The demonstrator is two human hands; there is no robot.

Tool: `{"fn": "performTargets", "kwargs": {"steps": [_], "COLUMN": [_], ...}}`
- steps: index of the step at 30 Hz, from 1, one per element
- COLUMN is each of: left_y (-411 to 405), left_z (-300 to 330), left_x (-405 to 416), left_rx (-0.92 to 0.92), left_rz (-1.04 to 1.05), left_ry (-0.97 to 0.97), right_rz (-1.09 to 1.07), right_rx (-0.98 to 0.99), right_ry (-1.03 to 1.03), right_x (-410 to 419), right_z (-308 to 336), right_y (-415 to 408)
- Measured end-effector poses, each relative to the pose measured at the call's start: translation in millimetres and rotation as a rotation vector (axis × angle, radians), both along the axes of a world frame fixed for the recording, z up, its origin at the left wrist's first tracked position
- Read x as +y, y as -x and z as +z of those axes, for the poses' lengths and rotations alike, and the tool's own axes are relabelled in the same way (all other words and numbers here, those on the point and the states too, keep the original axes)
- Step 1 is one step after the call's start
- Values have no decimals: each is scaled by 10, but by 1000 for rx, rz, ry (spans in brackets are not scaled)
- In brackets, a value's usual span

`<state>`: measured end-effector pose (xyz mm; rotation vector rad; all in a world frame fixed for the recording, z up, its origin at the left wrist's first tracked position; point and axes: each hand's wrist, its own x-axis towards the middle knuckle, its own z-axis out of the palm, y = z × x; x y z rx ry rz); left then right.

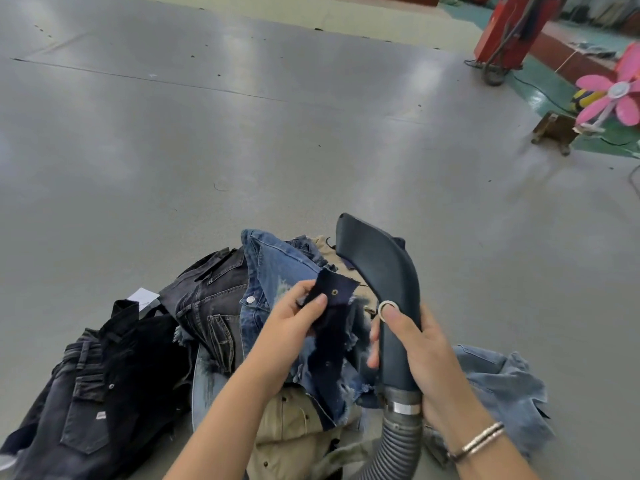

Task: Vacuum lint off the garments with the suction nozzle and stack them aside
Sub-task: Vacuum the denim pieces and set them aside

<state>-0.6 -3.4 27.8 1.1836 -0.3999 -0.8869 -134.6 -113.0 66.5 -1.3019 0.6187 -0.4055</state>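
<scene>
My right hand (412,351) grips the dark curved suction nozzle (381,268), whose mouth points up and away; a ribbed grey hose (398,441) runs down from it. My left hand (294,320) pinches a dark navy flap with a snap (334,296) on a frayed blue denim garment (273,265), lifted above the pile. Underneath lie a beige garment (291,420) and dark grey jeans (204,299). Black garments (97,379) lie at the left, and a light blue denim piece (498,386) at the right.
The clothes lie on a wide grey table surface (242,133). Beyond its far right edge stand a red machine (509,32), a pink fan (616,95) and a small wooden stool (554,129). A white tag (143,297) pokes out by the black garments.
</scene>
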Motion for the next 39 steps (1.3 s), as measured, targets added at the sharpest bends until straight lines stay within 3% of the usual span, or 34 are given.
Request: {"fn": "performTargets", "kwargs": {"steps": [5,10,13,16,20,26,31,36,39], "left_y": [143,-1,-63,36,38,-259,-256,-178,-186], "left_z": [84,208,164,106,133,200,136,107,122], "left_x": [-5,109,175,133,69,233,175,125,153], "left_rx": [-110,-220,-143,-86,-261,-388,-663,-656,-713], "left_rz": [-245,-268,-310,-153,26,12,62,53,173], "left_ry": [34,-16,-23,-45,-169,-253,-356,-321,-332], "right_rz": [-2,-95,-103,-53,27,205,284,275,206], "right_rx": [-85,-97,-90,-79,-52,104,221,217,224], "right_ry": [-6,40,10,38,58,124,264,382,422], "right_x": [90,36,22,44,9,-203,-130,10,36], "right_z": [-32,-7,21,39,86,137,163,280,327], "right_y": [-175,-218,-217,-188,-32,298,329,225,224]}}
